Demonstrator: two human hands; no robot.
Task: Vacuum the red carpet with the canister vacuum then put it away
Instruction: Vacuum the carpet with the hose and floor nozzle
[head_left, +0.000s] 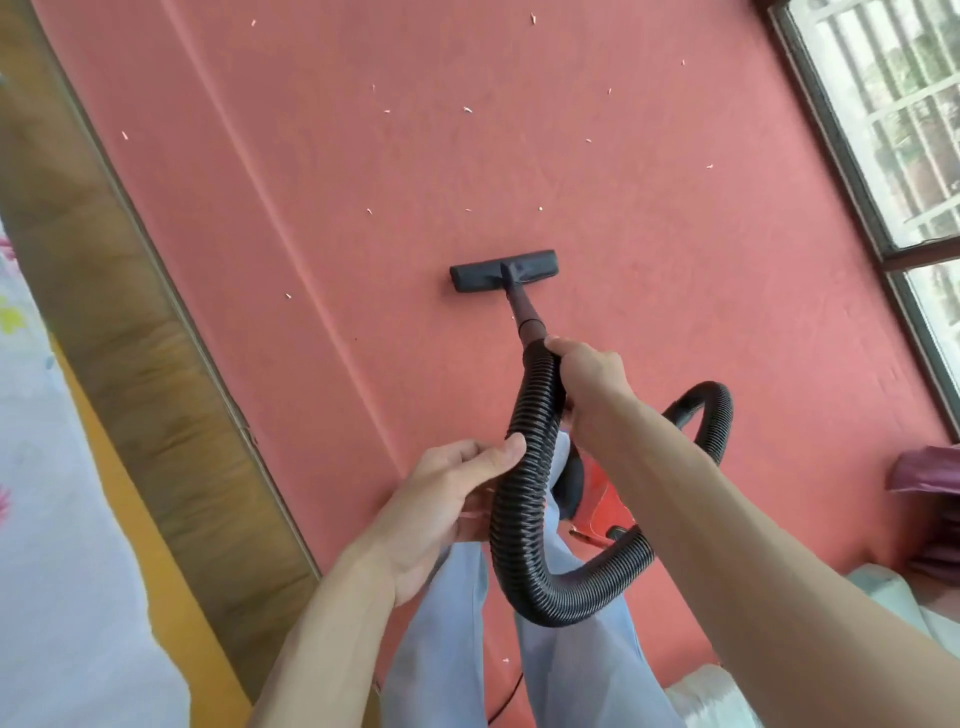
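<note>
Vacuuming step, early going by the litter left.

Left hand (452, 493) half curled, thumb against the black ribbed plastic hose (524, 467); whether the fingers close behind it is hidden.

Red canister vacuum (597, 504) sits on the carpet by the legs.

Right hand (587, 379) wrapped tight round the hose top.

Flat black floor head (504, 270) rests on the red carpet (675, 312).

Small white scraps (467, 109) lie beyond it. Next move: push the head forward through them.

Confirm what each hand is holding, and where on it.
Both hold the black hose. The right hand grips its top end, just behind the wand; the left hand holds it lower down, thumb against its side.
</note>
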